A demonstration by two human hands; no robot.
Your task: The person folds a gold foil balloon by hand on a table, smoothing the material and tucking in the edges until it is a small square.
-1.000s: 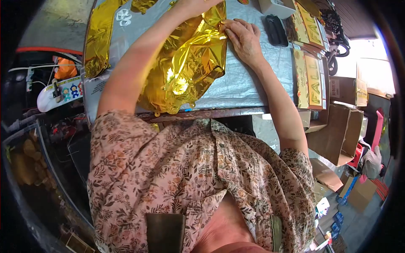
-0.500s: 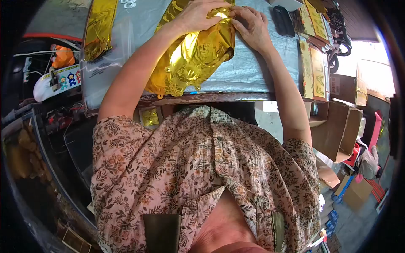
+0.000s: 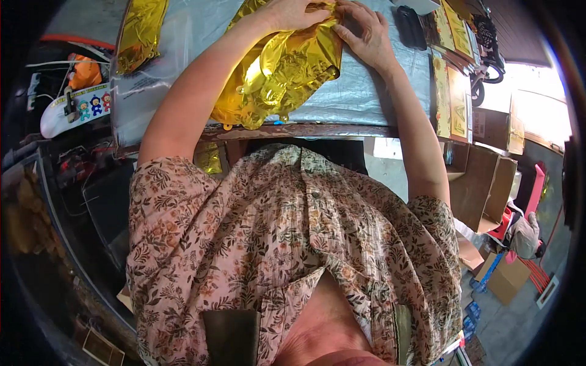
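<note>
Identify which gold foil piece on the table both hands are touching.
The large crumpled gold foil piece at the table's near edge, under both hands; the other gold foil strip lies untouched, far left.

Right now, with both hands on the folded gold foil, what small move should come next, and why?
Probably press the fold flat. The left hand and right hand pinch the gold foil's far edge, but its near part still bulges, crumpled, over the table edge.
</note>
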